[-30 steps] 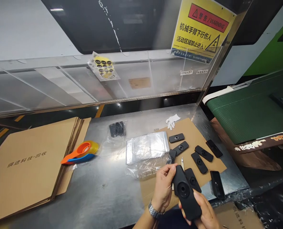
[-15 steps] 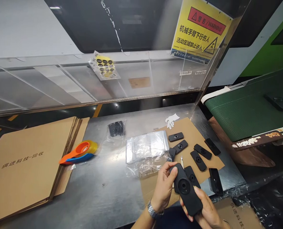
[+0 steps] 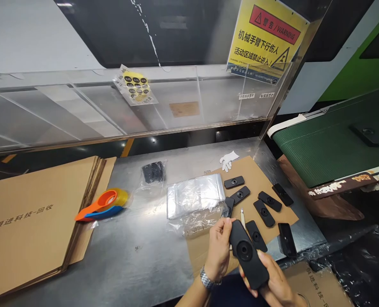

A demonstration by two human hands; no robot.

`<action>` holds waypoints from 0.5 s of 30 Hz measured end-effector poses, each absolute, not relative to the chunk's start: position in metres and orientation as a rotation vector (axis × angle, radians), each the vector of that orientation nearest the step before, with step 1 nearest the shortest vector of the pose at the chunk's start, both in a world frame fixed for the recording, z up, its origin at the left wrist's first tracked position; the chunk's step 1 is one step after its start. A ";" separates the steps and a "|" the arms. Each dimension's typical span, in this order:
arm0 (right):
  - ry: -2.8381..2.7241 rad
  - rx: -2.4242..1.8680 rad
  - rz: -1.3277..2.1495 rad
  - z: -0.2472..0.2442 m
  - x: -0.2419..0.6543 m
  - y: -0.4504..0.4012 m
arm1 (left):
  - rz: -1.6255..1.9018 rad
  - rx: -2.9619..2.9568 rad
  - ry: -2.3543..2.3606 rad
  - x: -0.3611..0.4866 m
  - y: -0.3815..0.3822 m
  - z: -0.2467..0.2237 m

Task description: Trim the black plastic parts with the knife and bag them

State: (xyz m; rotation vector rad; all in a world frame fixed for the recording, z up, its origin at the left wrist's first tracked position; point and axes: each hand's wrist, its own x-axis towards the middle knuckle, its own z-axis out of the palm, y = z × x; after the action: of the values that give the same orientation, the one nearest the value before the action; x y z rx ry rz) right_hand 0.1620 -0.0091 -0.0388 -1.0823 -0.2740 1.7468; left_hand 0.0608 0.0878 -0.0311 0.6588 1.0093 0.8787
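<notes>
In the head view I hold a black oblong plastic part [image 3: 251, 267] with rounded corners and a round recessed hole in its face. It is tilted over the near edge of the cardboard sheet. My left hand [image 3: 219, 248], with a metal watch on its wrist, is closed on the upper left edge. My right hand [image 3: 277, 279] grips the lower right end, its thumb along the side. Close behind lies a similar black part [image 3: 256, 236], and a white-handled slim tool [image 3: 242, 218] rests beside it. The fingers under the part are partly hidden.
Several black parts [image 3: 264, 213] lie on a cardboard sheet [image 3: 250, 166]. Clear plastic bags [image 3: 196, 194], a white glove [image 3: 228, 160] and a tape dispenser [image 3: 104, 202] are on the metal table [image 3: 138, 264]. Flattened cartons [image 3: 33, 213] stand left; a green conveyor [image 3: 330, 145] is right.
My left thumb has slid from the part's face to its upper left edge. The part stays in both hands, and the whole view has shifted slightly.
</notes>
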 end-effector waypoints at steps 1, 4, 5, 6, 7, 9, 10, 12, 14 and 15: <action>-0.254 -1.070 1.764 -0.038 0.165 -0.008 | 0.858 0.652 0.991 0.059 0.089 -0.030; -0.264 -1.065 1.777 -0.035 0.170 -0.006 | 0.826 0.643 0.971 0.056 0.089 -0.026; -0.295 -1.072 1.766 -0.035 0.170 -0.006 | 0.835 0.639 0.985 0.057 0.089 -0.026; -0.335 -1.083 1.751 -0.035 0.169 -0.006 | 0.851 0.635 1.006 0.060 0.089 -0.027; -0.368 -1.098 1.738 -0.035 0.167 -0.006 | 0.869 0.628 1.028 0.063 0.090 -0.028; -0.394 -1.120 1.722 -0.037 0.164 -0.007 | 0.898 0.611 1.068 0.069 0.091 -0.033; -0.385 -1.120 1.719 -0.038 0.163 -0.006 | 0.906 0.602 1.082 0.072 0.091 -0.036; -0.328 -1.097 1.733 -0.040 0.164 -0.004 | 0.903 0.592 1.089 0.074 0.093 -0.039; -0.232 -1.065 1.761 -0.042 0.168 -0.002 | 0.880 0.592 1.069 0.073 0.094 -0.039; -0.188 -1.049 1.782 -0.043 0.170 -0.001 | 0.864 0.593 1.053 0.072 0.094 -0.038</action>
State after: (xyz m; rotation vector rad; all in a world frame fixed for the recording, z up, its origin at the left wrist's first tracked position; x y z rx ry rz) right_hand 0.1702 -0.0006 -0.0428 -1.0494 -0.1884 1.7817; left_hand 0.0716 0.0936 -0.0378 0.5932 1.0533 0.8635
